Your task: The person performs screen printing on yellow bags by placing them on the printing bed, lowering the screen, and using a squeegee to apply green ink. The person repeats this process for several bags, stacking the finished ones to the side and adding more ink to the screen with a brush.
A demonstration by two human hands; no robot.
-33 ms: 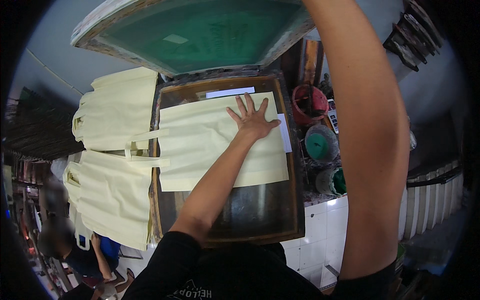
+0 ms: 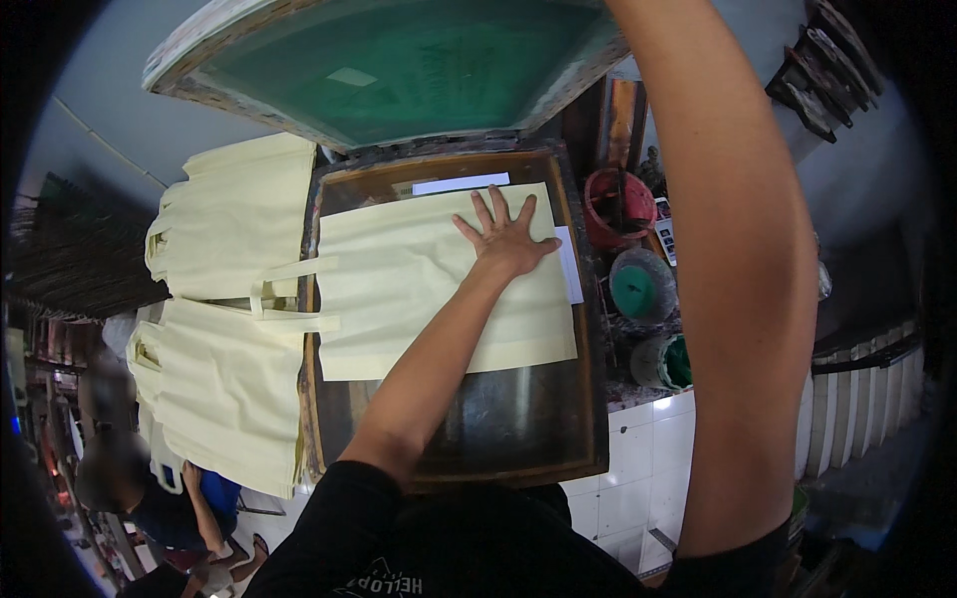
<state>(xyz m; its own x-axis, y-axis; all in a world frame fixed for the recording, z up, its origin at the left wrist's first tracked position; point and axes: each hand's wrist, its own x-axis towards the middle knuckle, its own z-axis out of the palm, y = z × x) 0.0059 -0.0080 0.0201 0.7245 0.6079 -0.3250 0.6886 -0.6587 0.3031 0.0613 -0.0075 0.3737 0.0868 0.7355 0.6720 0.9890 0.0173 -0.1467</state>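
A left hand [image 2: 506, 235] lay flat with fingers spread wide, gripping nothing, pressed on a pale yellow cloth bag [image 2: 429, 289] spread across a dark printing board [image 2: 498, 419]. The right arm [image 2: 738, 279] reached up beside a raised green screen frame [image 2: 399, 60]; its hand was out of view. More bags [image 2: 234, 219] lay to the left.

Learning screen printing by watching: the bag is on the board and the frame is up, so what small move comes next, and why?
Probably lower the raised screen frame. The left hand lies flat on the cream tote bag, which looks smooth on the printing board, and the right arm reaches up toward the frame.
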